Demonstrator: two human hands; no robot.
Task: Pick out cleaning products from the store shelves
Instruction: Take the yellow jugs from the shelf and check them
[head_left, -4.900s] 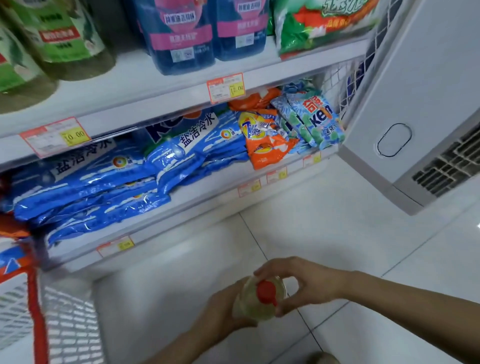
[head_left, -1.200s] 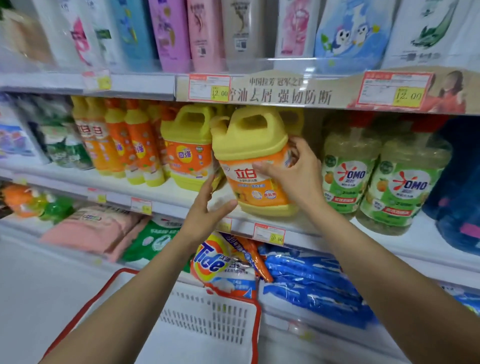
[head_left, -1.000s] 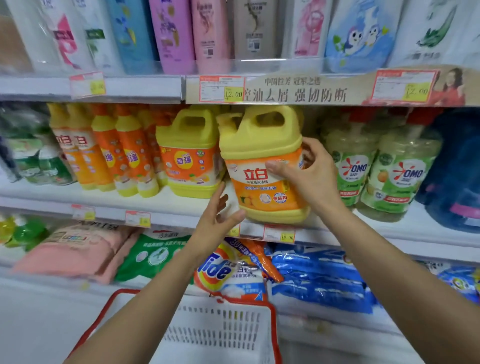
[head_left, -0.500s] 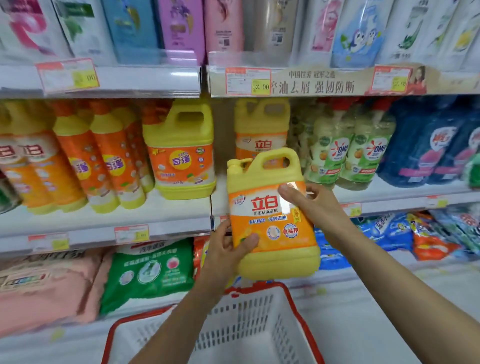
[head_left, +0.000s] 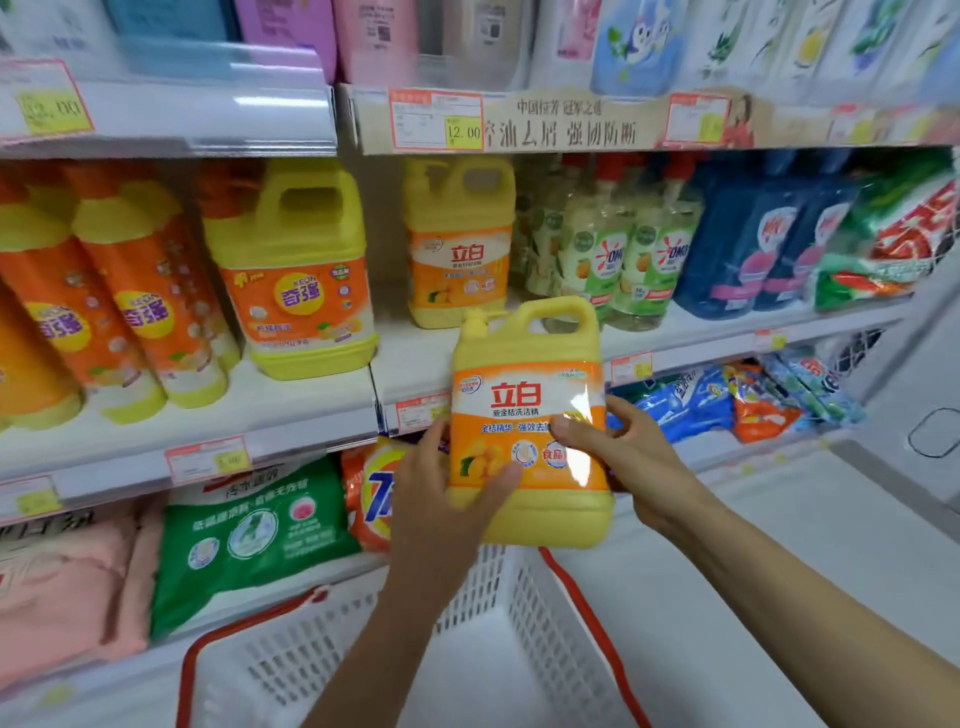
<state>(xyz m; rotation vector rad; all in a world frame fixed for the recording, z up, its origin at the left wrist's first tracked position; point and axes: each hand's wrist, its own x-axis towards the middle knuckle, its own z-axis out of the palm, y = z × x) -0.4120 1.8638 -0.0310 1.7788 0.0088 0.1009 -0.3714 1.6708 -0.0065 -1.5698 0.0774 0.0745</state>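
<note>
I hold a yellow detergent jug (head_left: 524, 395) with an orange label upright in front of the shelves, just above the white shopping basket (head_left: 332, 654). My left hand (head_left: 441, 493) grips its lower left side, thumb across the label. My right hand (head_left: 623, 457) grips its right side, with the thumb on the label's front. A second jug of the same kind (head_left: 460, 244) stands on the middle shelf behind.
The middle shelf (head_left: 291, 410) carries orange bottles (head_left: 140, 306), a wider yellow jug (head_left: 296, 275), green-label bottles (head_left: 613, 249) and blue bottles (head_left: 748, 244). Green (head_left: 249, 530) and blue (head_left: 675, 400) detergent bags lie below. A white cabinet (head_left: 914, 415) stands at the right.
The jug has come off the middle shelf and moved down toward the basket. My left hand, which was open beneath it, now grips its lower side.
</note>
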